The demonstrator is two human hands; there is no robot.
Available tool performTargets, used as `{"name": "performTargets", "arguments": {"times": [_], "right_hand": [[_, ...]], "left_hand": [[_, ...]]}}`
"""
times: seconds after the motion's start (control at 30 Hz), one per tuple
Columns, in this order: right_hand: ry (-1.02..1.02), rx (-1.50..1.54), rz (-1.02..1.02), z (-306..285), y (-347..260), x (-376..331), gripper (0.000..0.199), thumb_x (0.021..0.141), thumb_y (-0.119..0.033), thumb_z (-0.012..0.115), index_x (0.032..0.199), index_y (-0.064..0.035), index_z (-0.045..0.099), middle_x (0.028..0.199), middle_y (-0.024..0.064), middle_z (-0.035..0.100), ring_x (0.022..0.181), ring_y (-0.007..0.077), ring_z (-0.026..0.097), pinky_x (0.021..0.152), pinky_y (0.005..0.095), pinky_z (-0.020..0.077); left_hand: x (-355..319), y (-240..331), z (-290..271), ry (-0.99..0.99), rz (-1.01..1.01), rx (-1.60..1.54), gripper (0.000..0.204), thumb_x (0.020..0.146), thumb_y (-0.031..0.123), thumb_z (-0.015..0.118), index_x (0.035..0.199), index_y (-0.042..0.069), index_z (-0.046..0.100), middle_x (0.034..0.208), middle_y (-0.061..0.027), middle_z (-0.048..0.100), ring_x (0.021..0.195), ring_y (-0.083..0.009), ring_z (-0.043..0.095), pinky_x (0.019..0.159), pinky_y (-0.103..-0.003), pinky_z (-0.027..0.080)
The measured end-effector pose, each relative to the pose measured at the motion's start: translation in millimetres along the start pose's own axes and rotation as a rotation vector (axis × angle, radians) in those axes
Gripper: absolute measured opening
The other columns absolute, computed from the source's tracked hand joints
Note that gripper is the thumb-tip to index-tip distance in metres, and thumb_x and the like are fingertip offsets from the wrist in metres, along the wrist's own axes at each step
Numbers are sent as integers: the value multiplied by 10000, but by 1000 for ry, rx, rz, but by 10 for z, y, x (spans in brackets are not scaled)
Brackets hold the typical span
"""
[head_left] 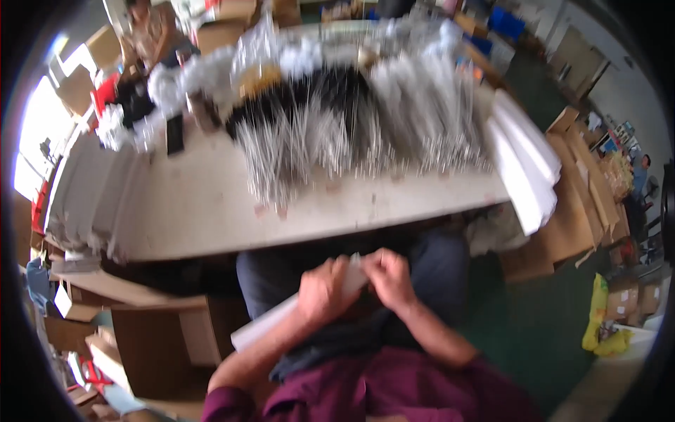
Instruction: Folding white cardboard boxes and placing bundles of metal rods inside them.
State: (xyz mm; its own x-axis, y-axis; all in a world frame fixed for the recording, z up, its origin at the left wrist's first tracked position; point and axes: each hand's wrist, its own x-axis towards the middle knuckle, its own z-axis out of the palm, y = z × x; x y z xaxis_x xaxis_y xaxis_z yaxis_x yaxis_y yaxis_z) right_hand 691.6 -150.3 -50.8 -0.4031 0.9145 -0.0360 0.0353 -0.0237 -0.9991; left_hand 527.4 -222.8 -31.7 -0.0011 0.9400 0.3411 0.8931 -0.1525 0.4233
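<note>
Over my lap, my left hand [323, 287] is wrapped round a long, narrow white piece [266, 323], which looks like a paper or plastic sleeve. It slants from under my left forearm up to my fingers. My right hand [390, 278] is pinched at the upper end of the same piece, close against the left hand. A small pale tip shows between the two hands; blur hides what it is. In front of me, on the table [204, 204], lie bundles of thin, clear, stick-like pieces [281, 155], some with black upper parts.
Stacks of long white pieces lie at the table's right edge [524, 162] and left end [91, 197]. A dark phone-like object [174, 135] rests on the table. An open cardboard box [158, 344] stands at my left, cardboard [573, 190] at right. A person [151, 35] sits far left.
</note>
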Motion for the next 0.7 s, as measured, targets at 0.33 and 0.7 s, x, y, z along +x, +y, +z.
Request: {"name": "performTargets", "arguments": {"times": [0.33,0.7], "right_hand": [[41,202,199,3,-230,-27,197,966,-192,719,875,-20,689,683,19,662,503,45,563,411,200,406],[76,203,172,-1,-212,-64,192,973,-159,710,852,-14,673,674,22,661,508,39,557,441,198,414]], "left_hand": [[83,41,-152,-88,-73,-104,492,733,232,804,1155,47,632,867,-134,687,762,-328,718,649,-430,593],[70,25,-161,-90,-30,-164,550,721,224,847,1188,33,629,896,-144,696,777,-320,727,663,-411,607]]}}
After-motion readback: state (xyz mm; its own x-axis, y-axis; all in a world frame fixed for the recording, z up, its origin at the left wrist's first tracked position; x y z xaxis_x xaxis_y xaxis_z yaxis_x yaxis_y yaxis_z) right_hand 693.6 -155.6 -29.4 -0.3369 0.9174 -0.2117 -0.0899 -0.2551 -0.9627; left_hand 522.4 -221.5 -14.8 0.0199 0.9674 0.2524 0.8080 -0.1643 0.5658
